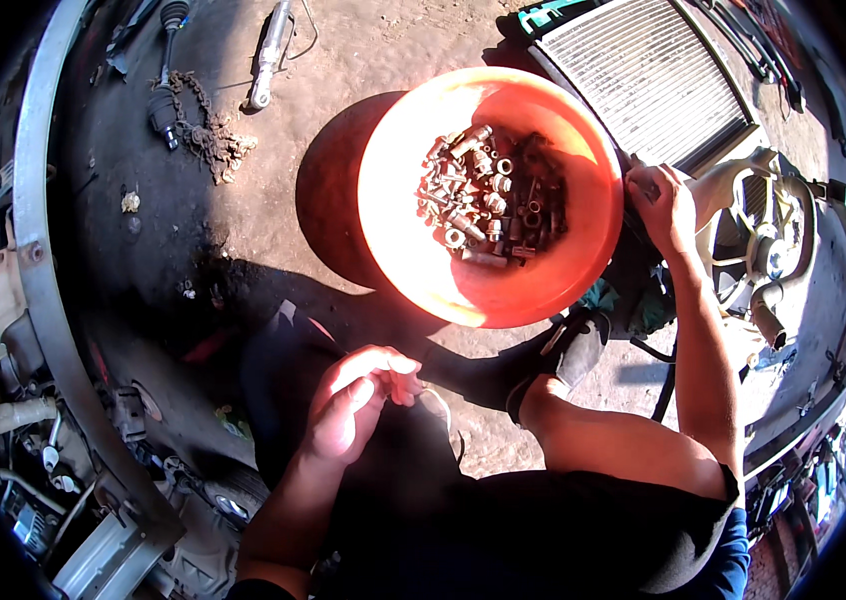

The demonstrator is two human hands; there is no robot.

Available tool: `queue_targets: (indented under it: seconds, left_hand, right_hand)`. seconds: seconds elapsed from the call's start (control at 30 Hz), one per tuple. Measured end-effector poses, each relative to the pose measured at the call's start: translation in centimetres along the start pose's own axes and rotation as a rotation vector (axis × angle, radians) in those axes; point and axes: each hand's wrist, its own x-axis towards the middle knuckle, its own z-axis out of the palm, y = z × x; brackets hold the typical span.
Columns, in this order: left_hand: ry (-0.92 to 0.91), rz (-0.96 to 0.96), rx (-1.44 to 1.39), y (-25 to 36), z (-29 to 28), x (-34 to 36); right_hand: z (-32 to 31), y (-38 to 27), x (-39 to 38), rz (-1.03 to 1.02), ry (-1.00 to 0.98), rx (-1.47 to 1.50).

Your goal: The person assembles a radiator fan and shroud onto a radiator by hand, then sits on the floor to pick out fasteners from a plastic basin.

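Black shorts (543,530) fill the lap, nearest the camera and below the basin (591,200) in the head view. Below the basin's left side, the left hand (358,400) hovers apart from it, fingers bent toward the thumb; whether they pinch anything, I cannot tell. The right hand (665,210) is at the basin's right edge, fingers curled; I cannot tell whether they grip the rim or something behind it. The orange basin stands on the ground in front of the person, with metal fittings (483,195) heaped inside. A shoe (581,352) is just below its lower right edge. A radiator (648,70) lies beyond its upper right, and a fan (768,255) to its right. Left of the basin lie a shock absorber (269,60), a shaft (165,60) and a chain (201,115).
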Motion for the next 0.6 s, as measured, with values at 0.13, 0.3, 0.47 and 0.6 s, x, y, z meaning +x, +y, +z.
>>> queue_targets:
  seconds: [0.13, 0.3, 0.47, 0.6]
  left_hand:
    - [0.021, -0.004, -0.011, 0.0, 0.1, -0.1]
    - [0.009, 0.0, -0.004, 0.2, 0.2, -0.1]
    - [-0.009, 0.007, -0.001, 0.2, 0.3, 0.1]
    - [-0.005, 0.003, 0.005, 0.0, 0.1, 0.0]
  right_hand:
    - [0.0, -0.4, 0.6, 0.041, -0.03, -0.102]
    - [0.1, -0.3, 0.4, 0.017, -0.01, -0.049]
    - [-0.1, -0.2, 0.1, 0.015, -0.026, 0.038]
    - [0.0, -0.3, 0.1, 0.042, -0.014, -0.097]
